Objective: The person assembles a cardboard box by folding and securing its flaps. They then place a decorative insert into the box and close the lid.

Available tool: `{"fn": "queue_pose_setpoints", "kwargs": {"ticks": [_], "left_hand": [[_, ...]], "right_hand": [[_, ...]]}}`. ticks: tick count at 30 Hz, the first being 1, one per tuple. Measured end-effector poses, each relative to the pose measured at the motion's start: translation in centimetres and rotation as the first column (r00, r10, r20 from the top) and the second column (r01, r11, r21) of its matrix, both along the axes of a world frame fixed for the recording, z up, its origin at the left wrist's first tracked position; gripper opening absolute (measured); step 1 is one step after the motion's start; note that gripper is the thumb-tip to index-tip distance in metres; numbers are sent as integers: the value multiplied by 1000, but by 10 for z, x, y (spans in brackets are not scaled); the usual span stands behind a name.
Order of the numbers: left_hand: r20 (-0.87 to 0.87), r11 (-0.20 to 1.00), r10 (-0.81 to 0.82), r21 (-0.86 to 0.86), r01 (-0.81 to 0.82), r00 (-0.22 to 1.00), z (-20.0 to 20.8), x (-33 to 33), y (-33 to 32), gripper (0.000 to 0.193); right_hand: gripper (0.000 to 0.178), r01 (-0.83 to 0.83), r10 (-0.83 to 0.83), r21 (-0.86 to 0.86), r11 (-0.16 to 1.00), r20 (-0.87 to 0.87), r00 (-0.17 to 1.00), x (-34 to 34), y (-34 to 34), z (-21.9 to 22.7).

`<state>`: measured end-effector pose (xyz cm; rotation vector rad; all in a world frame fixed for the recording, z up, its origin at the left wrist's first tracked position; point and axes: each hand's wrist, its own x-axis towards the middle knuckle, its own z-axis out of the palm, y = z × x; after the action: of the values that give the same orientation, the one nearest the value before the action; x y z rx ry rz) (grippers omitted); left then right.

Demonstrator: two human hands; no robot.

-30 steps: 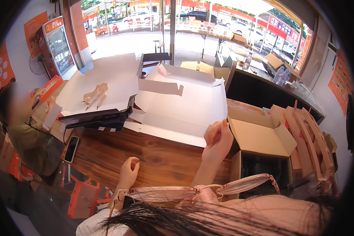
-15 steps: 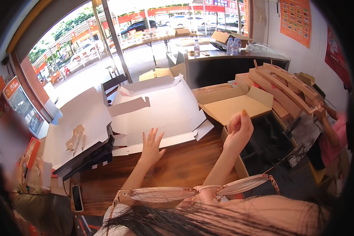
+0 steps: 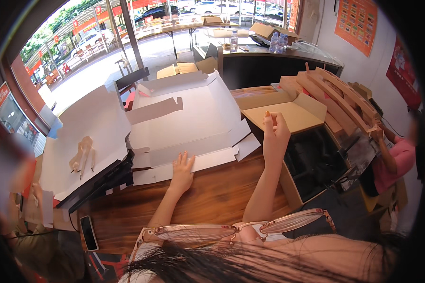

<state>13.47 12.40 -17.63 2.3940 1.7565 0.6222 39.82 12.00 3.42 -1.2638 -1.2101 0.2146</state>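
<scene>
A large unfolded white cardboard box (image 3: 193, 113), its flaps partly raised, lies on the wooden table (image 3: 212, 193) in front of me. My left hand (image 3: 182, 170) rests palm down on the box's near flap with its fingers spread. Farther right, my right hand (image 3: 275, 137) is lifted above the table's right side, its fingers curled in; whatever they may hold is hidden. Behind that hand is an open tan cardboard box (image 3: 293, 113). A stack of white sheets with dark edges (image 3: 87, 141) lies to the left, with several pale pointed tools (image 3: 83, 158) on top.
A phone (image 3: 89, 233) lies at the table's left corner. One person in pink (image 3: 394, 160) holds long tan cardboard pieces (image 3: 344, 99) at right; another person's sleeve (image 3: 45, 252) shows at left. Bottles (image 3: 277, 43) stand on the black-fronted counter (image 3: 281, 63) behind.
My left hand has come down onto the near flap of the white box. My right hand has risen slightly and shifted left, fingers still curled. The view has tilted a little.
</scene>
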Motion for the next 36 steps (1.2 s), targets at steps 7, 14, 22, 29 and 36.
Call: {"fn": "queue_pose_setpoints", "kwargs": {"ticks": [7,14,22,29,36], "left_hand": [[28,996,-8,-92,10,1000,20,12,-35,65],[74,981,-68,-177,80,995,28,8,-80,61],[177,997,-31,-61,42,984,28,1,-100,63],[206,996,-50,87,32,977,28,10,-102,56],[226,988,-98,143,66,969,30,16,-108,43]], "right_hand": [[23,19,12,-206,978,150,989,14,0,-4],[24,-123,172,-237,964,198,965,8,-4,2],[14,-277,271,121,953,66,960,-19,-55,20],[10,-140,136,32,990,99,986,-17,-81,-20],[14,107,-29,-297,949,253,967,12,-135,-116]]}}
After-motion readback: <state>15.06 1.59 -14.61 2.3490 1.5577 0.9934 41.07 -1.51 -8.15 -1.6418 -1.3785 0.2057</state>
